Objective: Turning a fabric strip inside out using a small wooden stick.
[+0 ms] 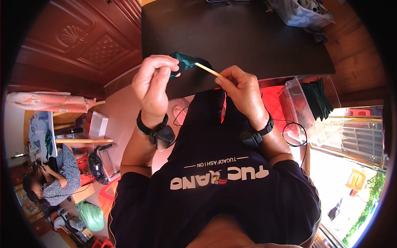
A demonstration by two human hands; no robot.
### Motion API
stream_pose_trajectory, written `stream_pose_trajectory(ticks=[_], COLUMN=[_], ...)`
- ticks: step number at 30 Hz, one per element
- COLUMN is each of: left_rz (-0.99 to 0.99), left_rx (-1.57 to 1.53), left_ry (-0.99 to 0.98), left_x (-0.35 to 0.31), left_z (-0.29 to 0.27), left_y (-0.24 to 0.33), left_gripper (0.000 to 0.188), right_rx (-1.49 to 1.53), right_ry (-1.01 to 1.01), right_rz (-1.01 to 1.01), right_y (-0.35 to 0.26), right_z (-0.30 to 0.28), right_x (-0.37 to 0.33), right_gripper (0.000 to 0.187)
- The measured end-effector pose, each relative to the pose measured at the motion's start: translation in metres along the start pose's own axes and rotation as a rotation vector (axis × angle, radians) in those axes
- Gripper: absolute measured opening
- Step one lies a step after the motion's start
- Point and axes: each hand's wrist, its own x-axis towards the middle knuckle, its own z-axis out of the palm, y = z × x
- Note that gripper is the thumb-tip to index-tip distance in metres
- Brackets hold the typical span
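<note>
My left hand (154,82) pinches a small piece of dark green shiny fabric (186,61) between thumb and fingers, above the near edge of the dark table. From my right hand (240,87) a thin pale wooden stick (208,69) points up and left, gripped near its lower end. The stick's far tip meets or overlaps the fabric; whether it goes inside cannot be told. Part of the fabric trails to the right behind the stick. Both wrists wear black straps with small dark devices.
A dark table (240,33) lies ahead. At its far right stands a clear bin (306,16) of dark cloth. Right of my hand, a clear plastic box (298,99) adjoins folded dark green fabric (317,98). Another person (62,177) sits at far left. A black cable (304,138) loops near my right forearm.
</note>
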Motion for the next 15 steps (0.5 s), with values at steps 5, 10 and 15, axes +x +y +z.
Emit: stream_pose_trajectory(ticks=[5,10,15], left_rz=[-0.037,-0.496,-0.686], left_rx=[-0.405,-0.354,-0.238], left_ry=[0.190,-0.002,-0.181], left_x=[-0.010,-0.052,-0.068], left_z=[-0.002,-0.010,-0.033], left_y=[0.000,-0.006,-0.005], left_gripper=[0.017,0.015,0.015], right_rx=[-0.149,-0.372,-0.518], right_ry=[0.185,0.046,-0.074], right_rz=[-0.190,-0.200,-0.112], right_y=[-0.004,0.007,0.006], right_z=[-0.004,-0.011,-0.013], right_x=[0.001,-0.008,-0.022], right_gripper=[0.011,0.011,0.011])
